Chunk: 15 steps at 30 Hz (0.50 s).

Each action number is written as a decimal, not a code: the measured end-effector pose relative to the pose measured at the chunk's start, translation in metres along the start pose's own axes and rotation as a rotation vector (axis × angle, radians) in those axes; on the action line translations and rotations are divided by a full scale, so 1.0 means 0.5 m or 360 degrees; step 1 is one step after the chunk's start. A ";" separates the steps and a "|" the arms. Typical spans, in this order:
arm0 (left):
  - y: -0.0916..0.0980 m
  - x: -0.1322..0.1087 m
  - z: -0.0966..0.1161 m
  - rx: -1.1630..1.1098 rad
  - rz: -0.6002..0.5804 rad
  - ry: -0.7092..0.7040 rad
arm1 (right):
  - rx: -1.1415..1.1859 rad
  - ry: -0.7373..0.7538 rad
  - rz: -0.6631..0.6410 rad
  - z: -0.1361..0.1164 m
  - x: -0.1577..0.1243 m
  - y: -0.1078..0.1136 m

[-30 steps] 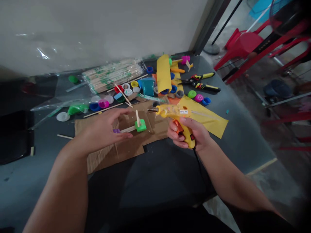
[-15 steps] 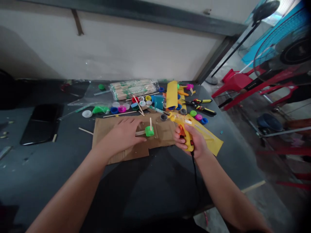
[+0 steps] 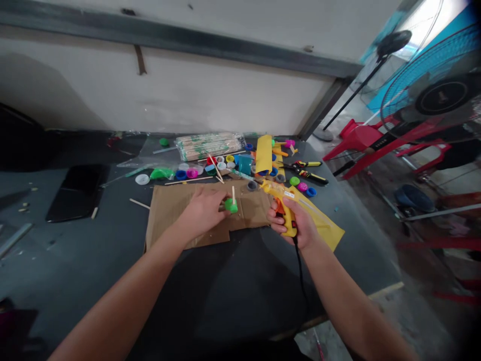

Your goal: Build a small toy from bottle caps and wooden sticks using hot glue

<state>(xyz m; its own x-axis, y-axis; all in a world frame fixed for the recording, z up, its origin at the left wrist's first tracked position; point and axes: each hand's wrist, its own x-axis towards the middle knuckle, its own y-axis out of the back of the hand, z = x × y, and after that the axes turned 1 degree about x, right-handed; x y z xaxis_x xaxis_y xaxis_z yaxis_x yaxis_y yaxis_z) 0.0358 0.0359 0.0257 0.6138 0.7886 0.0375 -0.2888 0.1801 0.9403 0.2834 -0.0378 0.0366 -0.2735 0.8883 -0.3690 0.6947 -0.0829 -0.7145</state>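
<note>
My right hand point(image 3: 293, 220) is wrapped around the handle of a yellow hot glue gun point(image 3: 288, 210), its nozzle pointing left and away and its black cord hanging down. My left hand point(image 3: 205, 210) has thumb and fingers closed at the left side of a green bottle cap point(image 3: 231, 205). A short wooden stick point(image 3: 233, 194) stands upright on the cap. Both the hand and the cap are over a piece of brown cardboard point(image 3: 255, 208) on the dark table. The fingers cover whatever extends left from the cap.
Several coloured bottle caps point(image 3: 192, 173) and a plastic-wrapped bundle of wooden sticks point(image 3: 210, 146) lie behind the cardboard. Pliers point(image 3: 310, 174) and yellow card point(image 3: 323, 220) are at right. A black phone point(image 3: 75, 193) lies at left. A fan point(image 3: 441, 98) and red chairs point(image 3: 364, 138) stand beyond the table.
My left hand has slid right, up to the green cap, and its fingers have closed in; the stick left of the cap is now covered. The glue gun stays about where it was.
</note>
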 end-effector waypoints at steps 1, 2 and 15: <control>-0.001 0.001 0.002 -0.0002 0.0014 0.0023 | -0.0002 0.0011 0.0001 0.000 -0.003 0.000; -0.001 0.001 0.005 0.0002 0.0025 0.0046 | -0.0009 0.0027 0.0005 0.000 -0.006 -0.001; -0.017 0.000 0.058 -0.0074 0.0055 0.0498 | -0.0076 0.0154 0.0085 0.020 -0.031 -0.004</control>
<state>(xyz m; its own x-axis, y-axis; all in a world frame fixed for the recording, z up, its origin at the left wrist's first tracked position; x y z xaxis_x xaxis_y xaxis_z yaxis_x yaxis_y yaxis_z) 0.0595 0.0172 0.0273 0.3493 0.9360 -0.0438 -0.3432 0.1713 0.9235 0.2796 -0.0559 0.0381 -0.1715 0.9227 -0.3451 0.7382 -0.1116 -0.6652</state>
